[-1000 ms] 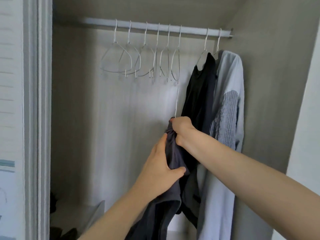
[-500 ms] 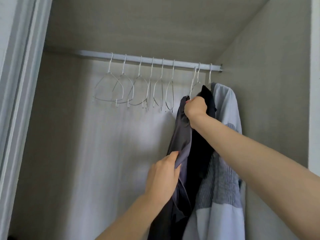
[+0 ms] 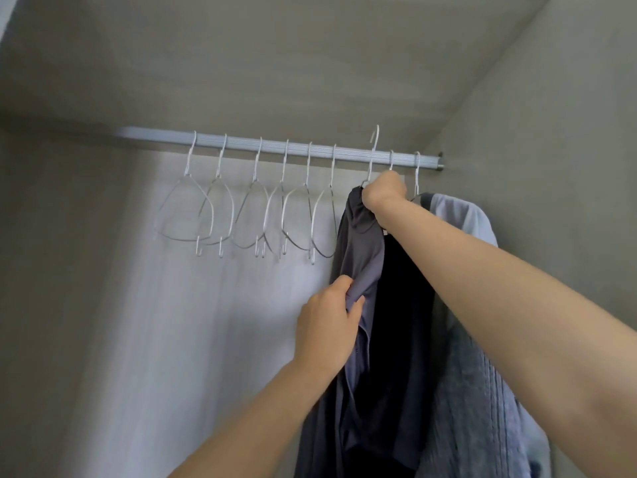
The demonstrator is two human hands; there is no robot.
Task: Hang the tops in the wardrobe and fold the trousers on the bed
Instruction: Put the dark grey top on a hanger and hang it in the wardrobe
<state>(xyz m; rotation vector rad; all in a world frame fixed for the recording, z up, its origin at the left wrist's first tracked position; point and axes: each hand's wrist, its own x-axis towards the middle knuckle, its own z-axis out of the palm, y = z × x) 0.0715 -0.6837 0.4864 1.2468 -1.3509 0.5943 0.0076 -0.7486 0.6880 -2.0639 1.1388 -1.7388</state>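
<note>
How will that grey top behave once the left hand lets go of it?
Likely floppy: the grey top drapes in loose folds where the left hand pinches it. Probably light, as the right hand lifts it on a thin wire hanger. It may swing.

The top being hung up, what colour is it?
Dark grey top, seen in the head view.

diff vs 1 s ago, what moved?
The right hand raised the grey top on its hanger; the hook now sits above the rail, not yet on it. The left hand followed upward. Both kept their grip; six empty hangers, black top and blue top stayed.
</note>
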